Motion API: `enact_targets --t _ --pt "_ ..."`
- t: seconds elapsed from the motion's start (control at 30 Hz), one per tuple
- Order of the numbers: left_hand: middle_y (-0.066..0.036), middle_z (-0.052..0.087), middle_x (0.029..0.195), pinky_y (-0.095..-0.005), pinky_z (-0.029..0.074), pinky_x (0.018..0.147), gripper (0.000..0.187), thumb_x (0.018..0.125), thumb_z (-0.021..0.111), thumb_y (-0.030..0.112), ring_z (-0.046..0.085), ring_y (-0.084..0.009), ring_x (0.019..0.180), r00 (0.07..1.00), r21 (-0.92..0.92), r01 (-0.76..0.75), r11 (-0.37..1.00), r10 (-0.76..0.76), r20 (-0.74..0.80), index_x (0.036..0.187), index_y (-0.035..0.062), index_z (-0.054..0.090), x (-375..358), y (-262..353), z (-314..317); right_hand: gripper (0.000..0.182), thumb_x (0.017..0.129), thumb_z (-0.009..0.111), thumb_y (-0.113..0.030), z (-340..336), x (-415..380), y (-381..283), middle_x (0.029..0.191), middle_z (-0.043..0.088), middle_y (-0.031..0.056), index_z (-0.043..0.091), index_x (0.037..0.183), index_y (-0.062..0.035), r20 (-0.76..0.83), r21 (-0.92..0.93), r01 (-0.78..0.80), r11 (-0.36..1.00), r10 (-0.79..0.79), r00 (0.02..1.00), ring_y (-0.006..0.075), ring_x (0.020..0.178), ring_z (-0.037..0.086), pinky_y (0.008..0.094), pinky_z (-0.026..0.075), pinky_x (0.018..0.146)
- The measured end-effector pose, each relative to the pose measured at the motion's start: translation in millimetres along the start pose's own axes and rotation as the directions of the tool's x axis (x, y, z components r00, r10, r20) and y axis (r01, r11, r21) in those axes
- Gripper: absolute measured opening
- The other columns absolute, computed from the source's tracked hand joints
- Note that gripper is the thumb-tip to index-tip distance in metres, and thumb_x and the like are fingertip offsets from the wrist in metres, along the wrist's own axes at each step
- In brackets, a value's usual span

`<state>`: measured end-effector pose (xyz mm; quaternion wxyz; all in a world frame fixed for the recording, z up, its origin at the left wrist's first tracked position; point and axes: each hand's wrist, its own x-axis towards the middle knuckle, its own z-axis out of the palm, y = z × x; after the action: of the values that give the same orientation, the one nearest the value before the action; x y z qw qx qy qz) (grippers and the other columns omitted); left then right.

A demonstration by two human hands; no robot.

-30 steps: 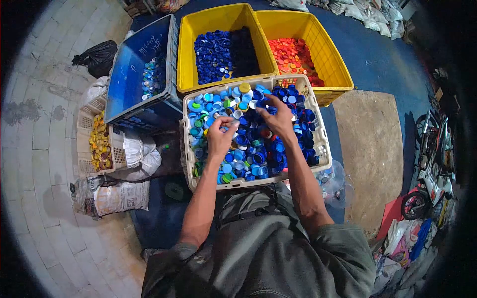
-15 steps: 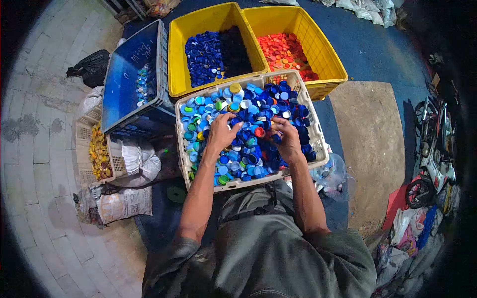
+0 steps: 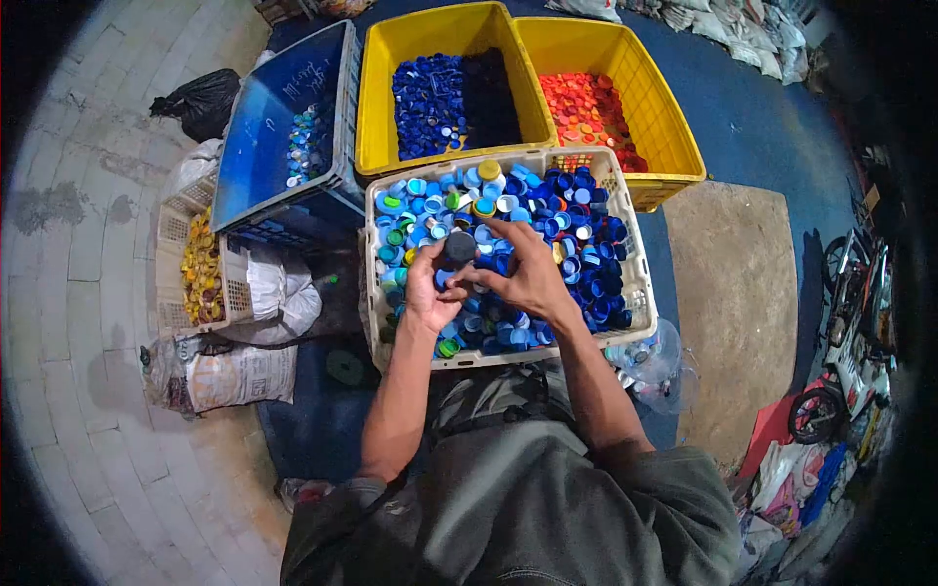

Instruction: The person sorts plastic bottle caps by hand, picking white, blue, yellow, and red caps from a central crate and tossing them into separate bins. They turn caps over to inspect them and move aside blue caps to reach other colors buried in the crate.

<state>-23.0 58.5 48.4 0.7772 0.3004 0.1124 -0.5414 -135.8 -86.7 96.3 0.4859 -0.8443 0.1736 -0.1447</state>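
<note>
A white crate (image 3: 646, 293) full of loose plastic bottle caps (image 3: 576, 220), mostly light blue and dark blue, lies in front of me. Above the caps, my left hand (image 3: 430, 298) is closed around a black cap (image 3: 459, 247), with a blue cap (image 3: 444, 280) lower in the same fingers. My right hand (image 3: 532, 278) comes in from the right, thumb and forefinger spread apart and nothing visible between them. Its fingertips reach right beside the caps in my left hand.
Behind the crate are a yellow bin (image 3: 371, 107) of dark blue caps and another yellow bin (image 3: 674, 117) of red-orange caps. To the left stand a blue bin (image 3: 259, 176) and a basket (image 3: 236, 283) of yellow caps. A sack (image 3: 244, 379) lies below. Motorcycles (image 3: 850, 283) stand right.
My left hand has lifted from the pile and now holds a black cap and a blue cap. My right hand has moved left toward it. The view has shifted slightly.
</note>
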Motion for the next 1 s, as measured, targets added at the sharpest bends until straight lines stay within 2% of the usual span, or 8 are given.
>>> enact_targets --t 0.2,0.37,0.43,0.53,0.6,0.7,0.83,1.0 --pt "0.0 0.057 0.075 -0.0158 0.03 0.039 0.029 0.087 0.057 0.032 0.044 -0.0066 0.055 0.992 0.036 -0.039 0.999 0.043 -0.119 0.105 0.0104 0.06 -3.3 -11.6 3.9 0.052 0.072 0.076 -0.026 18.4 -0.2 10.9 0.101 0.06 0.0161 0.061 0.117 -0.0045 -0.041 -0.014 0.103 0.995 -0.103 0.994 0.0348 0.086 0.063 0.0402 0.051 0.073" --pt "-0.007 0.062 0.086 -0.0216 0.036 0.043 0.031 0.087 0.051 0.029 0.053 -0.0156 0.064 0.994 -0.057 -0.072 0.996 0.076 0.076 0.104 0.0049 0.06 -1.4 -8.9 -8.9 0.042 0.078 0.075 -0.019 18.8 -14.7 39.0 0.089 0.061 0.0025 0.061 0.114 -0.0018 -0.058 0.458 -0.215 0.863 0.27 0.961 0.007 0.063 0.052 0.0243 0.043 0.057" --pt "-0.008 0.062 0.084 -0.0258 0.04 0.045 0.025 0.089 0.054 0.029 0.057 -0.0198 0.07 0.996 -0.117 -0.076 0.99 0.08 0.029 0.092 0.005 0.061 1.0 -7.8 -14.4 0.042 0.079 0.074 -0.018 11.5 -19.3 46.6 0.088 0.061 0.0017 0.06 0.115 -0.0022 -0.05 0.538 -0.217 0.814 0.288 0.956 0.007 0.064 0.052 0.0245 0.043 0.057" --pt "-0.006 0.061 0.081 -0.0266 0.041 0.046 0.024 0.09 0.059 0.03 0.057 -0.0198 0.071 0.954 0.035 -0.142 0.989 0.146 -0.262 0.084 0.0067 0.059 7.0 -11.6 -12.1 0.041 0.08 0.073 -0.015 4.5 -26.2 55.2 0.084 0.061 0.0016 0.058 0.116 -0.0023 -0.047 0.602 -0.235 0.763 0.328 0.943 0.0072 0.066 0.052 0.0241 0.043 0.057" --pt "-0.003 0.059 0.076 -0.0281 0.044 0.049 0.023 0.088 0.065 0.028 0.057 -0.0174 0.066 0.959 0.268 -0.155 0.951 0.211 -0.192 0.079 0.0079 0.058 7.1 -13.5 -10.8 0.04 0.08 0.073 -0.015 -0.1 -27.3 55.9 0.082 0.061 0.0019 0.059 0.115 -0.0018 -0.058 0.627 -0.264 0.733 0.381 0.923 0.0075 0.067 0.053 0.024 0.043 0.057" --pt "-0.002 0.059 0.074 -0.0295 0.046 0.054 0.019 0.085 0.07 0.022 0.057 -0.0159 0.06 0.944 0.675 -0.161 0.72 0.311 -0.107 0.088 0.0049 0.063 7.6 -16.1 -8.6 0.037 0.082 0.071 -0.023 -8.9 -29.0 58.0 0.079 0.061 0.0025 0.061 0.109 -0.0004 -0.108 0.547 -0.348 0.762 0.476 0.873 0.0083 0.065 0.052 0.0236 0.042 0.056" --pt "-0.01 0.059 0.073 -0.0363 0.047 0.062 0.05 0.076 0.077 0.022 0.058 -0.0211 0.063 0.827 0.963 -0.256 -0.085 0.497 0.264 0.116 -0.001 0.059 10.6 -25.0 -17.0 0.034 0.084 0.07 -0.03 -25.5 -34.0 66.1 0.072 0.055 -0.0008 0.062 0.103 -0.0022 -0.058 0.553 -0.428 0.715 0.546 0.836 0.0063 0.056 0.047 0.0213 0.033 0.048" --pt "-0.014 0.062 0.079 -0.0386 0.048 0.068 0.06 0.066 0.084 0.029 0.06 -0.0292 0.074 0.849 0.937 -0.182 -0.298 0.433 0.302 0.113 0.0002 0.06 9.3 -30.0 -16.8 0.028 0.087 0.066 -0.026 -43.2 -51.9 63.6 0.075 0.056 -0.0019 0.063 0.104 -0.0032 -0.108 0.748 -0.289 0.598 0.538 0.836 0.0048 0.057 0.048 0.022 0.037 0.051"
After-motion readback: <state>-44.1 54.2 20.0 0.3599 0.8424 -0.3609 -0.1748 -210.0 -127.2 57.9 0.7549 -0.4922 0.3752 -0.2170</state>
